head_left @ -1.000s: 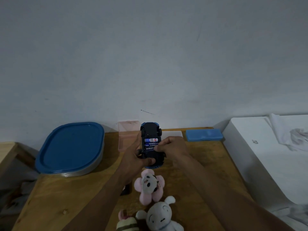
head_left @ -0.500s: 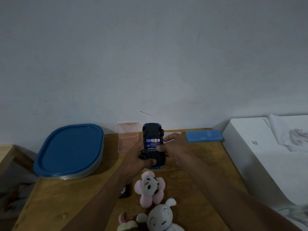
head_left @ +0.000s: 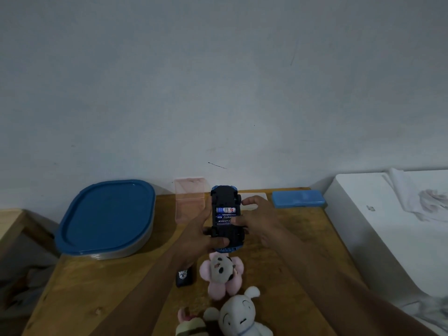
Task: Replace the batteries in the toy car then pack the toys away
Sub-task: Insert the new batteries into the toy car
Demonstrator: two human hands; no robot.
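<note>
A blue toy car (head_left: 226,200) is held upside down above the wooden table (head_left: 121,282), its black underside up and the battery bay open. Three batteries (head_left: 225,216) lie side by side in the bay. My left hand (head_left: 203,236) grips the car from the left and below, thumb across its near end. My right hand (head_left: 260,220) reaches in from the right, fingertips resting on the nearest battery, other fingers spread. A small black cover (head_left: 184,276) lies on the table near my left forearm. Three plush toys sit at the front: a pink one (head_left: 221,274), a white one (head_left: 241,316) and a striped one (head_left: 189,327).
A large container with a blue lid (head_left: 106,219) stands at the table's left. A small clear pink box (head_left: 190,200) stands open at the back, with a blue flat case (head_left: 298,198) to the right. A white surface with cloth (head_left: 388,226) borders the table's right.
My right hand has opened out, its fingers now spread with the fingertips on the batteries. The car stays in my left hand.
</note>
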